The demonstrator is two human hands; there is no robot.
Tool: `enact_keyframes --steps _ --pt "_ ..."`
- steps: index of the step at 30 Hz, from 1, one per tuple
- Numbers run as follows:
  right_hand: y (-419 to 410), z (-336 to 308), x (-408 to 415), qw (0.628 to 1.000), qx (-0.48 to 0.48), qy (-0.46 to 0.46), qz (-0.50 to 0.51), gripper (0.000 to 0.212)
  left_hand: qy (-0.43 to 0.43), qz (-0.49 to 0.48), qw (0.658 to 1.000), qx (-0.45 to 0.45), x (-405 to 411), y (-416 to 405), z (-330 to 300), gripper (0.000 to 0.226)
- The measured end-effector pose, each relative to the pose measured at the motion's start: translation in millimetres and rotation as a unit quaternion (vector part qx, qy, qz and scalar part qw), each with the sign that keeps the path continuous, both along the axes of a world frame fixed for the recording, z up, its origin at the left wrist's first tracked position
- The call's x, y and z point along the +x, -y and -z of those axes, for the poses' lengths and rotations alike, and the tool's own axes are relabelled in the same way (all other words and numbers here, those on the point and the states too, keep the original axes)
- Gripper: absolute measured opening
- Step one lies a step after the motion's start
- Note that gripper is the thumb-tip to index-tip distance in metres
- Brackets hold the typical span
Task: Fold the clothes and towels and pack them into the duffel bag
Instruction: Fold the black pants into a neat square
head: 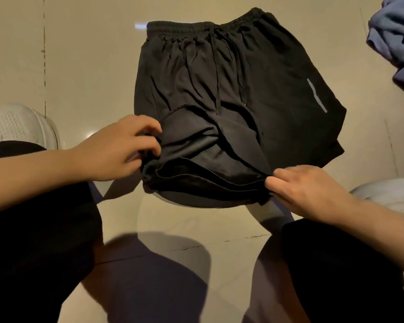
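Two hands at work on one pair of black shorts (219, 94), spread flat on the pale tiled floor (84, 66) in the centre of the frame, waistband toward the top, leg hems toward the bottom. Left hand (117, 148) at centre left, fingers curled and pinching the bunched hem of the near leg; right hand (306, 190) at lower right, thumb and fingertips pinching the hem edge at the other end of that same leg opening. Probably held so, one grip at each end, to pull the rumpled layers taut and square before a fold; inner lining showing at the hem, outer fabric rucked above it, so smoothing seems to come first. Two drawcord ends (219, 89) trailing down the front from the waistband, one grey reflective strip (316, 95) on the leg at centre right. One heap of blue-grey clothing (397, 36) at the upper right edge, well apart from the shorts, likely waiting its turn. Two white shoes, one at centre left (21, 127) and one at the right edge (392, 194), with two dark-trousered knees (33, 229) at lower left and lower right framing the working space. No duffel bag in view, so packing judged to be some way off.
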State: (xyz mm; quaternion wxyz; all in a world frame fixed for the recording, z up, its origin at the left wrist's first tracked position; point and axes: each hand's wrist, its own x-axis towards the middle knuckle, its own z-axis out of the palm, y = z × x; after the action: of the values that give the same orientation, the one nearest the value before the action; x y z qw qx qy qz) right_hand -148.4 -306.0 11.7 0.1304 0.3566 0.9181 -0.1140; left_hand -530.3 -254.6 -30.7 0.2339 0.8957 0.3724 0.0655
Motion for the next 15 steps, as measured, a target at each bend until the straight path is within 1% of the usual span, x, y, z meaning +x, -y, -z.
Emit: enact_keyframes --steps 1,3,5,6,7,8,9,10,11,13,14,15 --pt "1 1 1 1.000 0.000 -0.007 0.010 0.021 0.026 -0.066 0.997 -0.012 4 0 3 0.027" --pt "0 -2 -2 0.999 -0.004 -0.024 0.040 0.013 0.057 -0.202 0.976 -0.053 12 0 9 0.033" --pt "-1 -4 -11 0.990 0.000 -0.061 0.123 0.028 0.051 -0.292 0.947 -0.124 18 1 15 0.045" --pt "-3 -4 -17 0.978 0.000 -0.082 0.189 0.031 0.054 -0.321 0.931 -0.166 20 2 17 0.041" --pt "-6 -2 -24 0.961 -0.008 -0.097 0.258 0.031 0.060 -0.340 0.917 -0.202 22 2 17 0.031" --pt "-8 2 -30 0.944 -0.026 -0.094 0.316 0.031 0.063 -0.347 0.909 -0.224 22 2 15 0.021" --pt "-12 6 -36 0.932 -0.053 -0.074 0.352 0.035 0.066 -0.343 0.908 -0.232 22 1 11 0.016" --pt "-15 11 -40 0.925 -0.083 -0.052 0.366 0.040 0.072 -0.339 0.912 -0.220 18 -2 7 0.016" --pt "-18 14 -42 0.923 -0.102 -0.045 0.368 0.041 0.082 -0.337 0.920 -0.185 14 -6 1 0.014" --pt "-20 13 -43 0.923 -0.098 -0.075 0.365 0.036 0.093 -0.318 0.941 -0.069 -2 -16 -19 0.009" --pt "-19 10 -41 0.924 -0.088 -0.091 0.360 0.034 0.094 -0.299 0.949 -0.028 -11 -19 -28 0.012" --pt "-17 7 -39 0.927 -0.083 -0.101 0.352 0.033 0.094 -0.272 0.958 -0.017 -20 -19 -36 0.018"
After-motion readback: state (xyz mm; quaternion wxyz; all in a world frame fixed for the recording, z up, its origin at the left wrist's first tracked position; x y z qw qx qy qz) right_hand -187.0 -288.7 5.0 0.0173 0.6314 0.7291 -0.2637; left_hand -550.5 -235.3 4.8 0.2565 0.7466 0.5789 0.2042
